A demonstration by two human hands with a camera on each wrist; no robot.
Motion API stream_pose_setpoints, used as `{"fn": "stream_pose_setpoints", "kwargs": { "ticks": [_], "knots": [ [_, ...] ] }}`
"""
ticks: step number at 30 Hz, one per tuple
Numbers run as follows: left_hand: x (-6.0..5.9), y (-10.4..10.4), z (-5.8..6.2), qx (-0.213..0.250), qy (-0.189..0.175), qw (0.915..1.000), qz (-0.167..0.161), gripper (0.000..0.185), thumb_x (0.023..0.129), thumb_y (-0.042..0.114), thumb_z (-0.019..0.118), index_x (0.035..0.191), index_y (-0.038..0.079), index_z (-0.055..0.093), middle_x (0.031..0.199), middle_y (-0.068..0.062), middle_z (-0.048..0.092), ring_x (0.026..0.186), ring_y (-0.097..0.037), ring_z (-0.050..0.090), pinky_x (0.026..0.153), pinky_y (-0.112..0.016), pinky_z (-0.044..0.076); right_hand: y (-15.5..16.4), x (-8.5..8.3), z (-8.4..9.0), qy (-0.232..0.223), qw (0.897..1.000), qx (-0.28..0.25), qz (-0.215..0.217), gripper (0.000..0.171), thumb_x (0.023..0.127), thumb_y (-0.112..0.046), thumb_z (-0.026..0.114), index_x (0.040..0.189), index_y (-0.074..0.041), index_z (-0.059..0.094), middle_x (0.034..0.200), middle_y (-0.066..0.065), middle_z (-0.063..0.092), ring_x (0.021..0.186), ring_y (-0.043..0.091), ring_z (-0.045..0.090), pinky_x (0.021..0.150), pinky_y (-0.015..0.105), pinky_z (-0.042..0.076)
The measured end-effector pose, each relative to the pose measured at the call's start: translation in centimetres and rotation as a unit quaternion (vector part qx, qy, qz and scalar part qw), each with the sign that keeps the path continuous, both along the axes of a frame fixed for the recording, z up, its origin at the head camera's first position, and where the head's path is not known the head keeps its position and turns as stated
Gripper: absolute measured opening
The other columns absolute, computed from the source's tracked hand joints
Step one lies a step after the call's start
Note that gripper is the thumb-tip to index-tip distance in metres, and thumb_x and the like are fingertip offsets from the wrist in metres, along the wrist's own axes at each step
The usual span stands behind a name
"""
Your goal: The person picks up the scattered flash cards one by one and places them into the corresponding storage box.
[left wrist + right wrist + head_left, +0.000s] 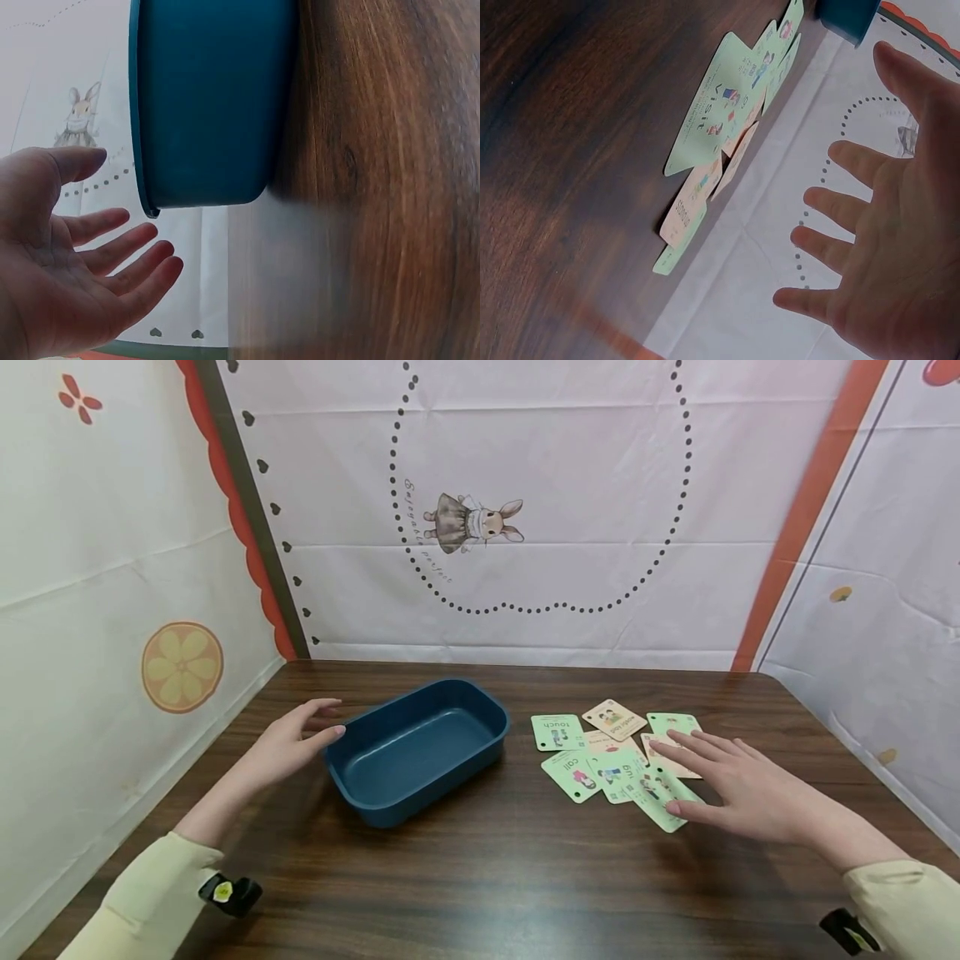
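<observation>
A dark blue plastic tub (420, 750) stands empty on the brown wooden table (487, 877). My left hand (296, 739) is open beside the tub's left rim, fingers straight, close to it; in the left wrist view the palm (67, 262) sits apart from the tub (210, 97). Several picture word cards (615, 752) lie spread right of the tub, some overlapping. My right hand (720, 777) hovers flat and open over the right cards, holding nothing; the right wrist view shows its spread fingers (855, 217) above the cards (720, 120).
White printed cloth walls (525, 510) enclose the table on the left, back and right. The table's front half (480, 893) is bare wood. Pale yellow sleeves (150, 902) cover both forearms.
</observation>
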State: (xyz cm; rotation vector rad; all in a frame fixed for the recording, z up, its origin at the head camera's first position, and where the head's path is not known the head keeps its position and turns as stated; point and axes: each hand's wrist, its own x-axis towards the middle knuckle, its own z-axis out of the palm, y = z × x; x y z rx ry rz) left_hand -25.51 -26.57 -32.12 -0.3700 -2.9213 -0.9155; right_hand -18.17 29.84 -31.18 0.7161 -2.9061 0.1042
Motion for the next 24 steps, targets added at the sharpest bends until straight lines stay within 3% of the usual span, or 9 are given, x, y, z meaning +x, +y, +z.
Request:
{"fn": "stream_pose_setpoints", "kwargs": {
  "ticks": [6, 10, 16, 24],
  "knots": [
    [-0.2, -0.1, -0.2, 0.016, -0.015, 0.9996, 0.017, 0.055, 0.103, 0.038, 0.049, 0.147, 0.004, 0.040, 0.140, -0.027, 0.052, 0.125, -0.045, 0.054, 0.091, -0.052, 0.058, -0.2, -0.2, 0.2, 0.009, 1.000, -0.011, 0.017, 0.071, 0.087, -0.059, 0.065, 0.149, -0.037, 0.039, 0.151, 0.011, 0.047, 0.137, 0.044, 0.043, 0.105, 0.067, 0.036],
    [-0.4, -0.2, -0.4, 0.062, -0.032, 0.9974, 0.017, 0.053, 0.104, 0.035, 0.048, 0.145, 0.002, 0.041, 0.135, -0.028, 0.054, 0.117, -0.040, 0.060, 0.089, -0.047, 0.061, -0.2, -0.4, 0.3, 0.016, 1.000, -0.009, 0.025, 0.070, 0.088, -0.058, 0.065, 0.149, -0.033, 0.041, 0.150, 0.012, 0.049, 0.137, 0.042, 0.045, 0.107, 0.062, 0.038],
    [-0.4, -0.4, -0.7, 0.140, -0.080, 0.9869, 0.017, 0.056, 0.105, 0.038, 0.045, 0.147, 0.000, 0.039, 0.139, -0.029, 0.050, 0.117, -0.034, 0.060, 0.097, -0.051, 0.057, -0.3, -0.8, 0.3, 0.012, 1.000, 0.003, 0.025, 0.070, 0.088, -0.058, 0.065, 0.148, -0.029, 0.044, 0.148, 0.014, 0.050, 0.136, 0.042, 0.045, 0.103, 0.063, 0.042],
    [-0.4, -0.5, -1.1, 0.157, -0.106, 0.9818, 0.020, 0.057, 0.105, 0.041, 0.041, 0.149, 0.004, 0.039, 0.148, -0.027, 0.044, 0.126, -0.039, 0.055, 0.104, -0.053, 0.052, -0.5, -1.1, 0.4, 0.001, 1.000, -0.002, 0.017, 0.068, 0.088, -0.057, 0.065, 0.147, -0.027, 0.046, 0.148, 0.015, 0.050, 0.136, 0.043, 0.045, 0.102, 0.065, 0.042]
  ]
}}
